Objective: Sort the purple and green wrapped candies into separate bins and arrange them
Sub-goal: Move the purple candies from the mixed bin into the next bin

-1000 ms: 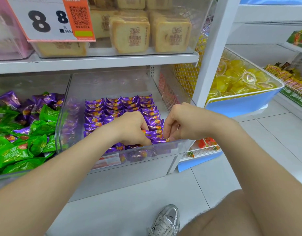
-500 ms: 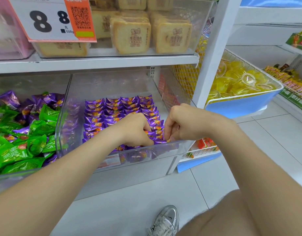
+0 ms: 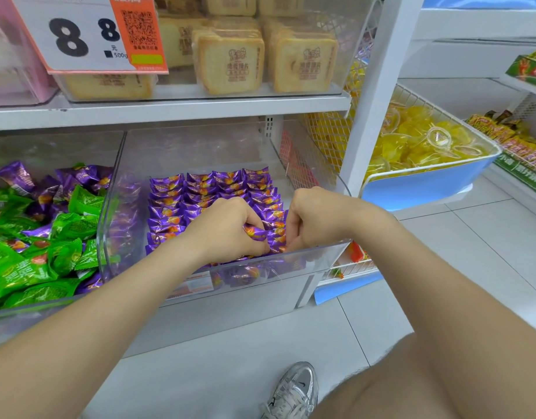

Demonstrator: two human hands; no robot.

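middle bin [image 3: 200, 146]: purple candies [image 3: 200, 192] rowed | left bin [image 3: 49, 316]: green candies [image 3: 76, 225] + purple | left hand [image 3: 227, 228], right hand [image 3: 315, 219]: pinching purple candies

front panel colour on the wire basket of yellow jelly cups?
Light blue front panel of the wire basket; head view.

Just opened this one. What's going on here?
A person is sorting candies at a shop shelf. Both hands are in the clear bin, where purple candies lie in neat rows. The left hand grips a purple candy at the front of the rows. The right hand has curled fingers beside it, and I cannot tell whether they pinch one. The bin to the left holds green candies mixed with purple ones.
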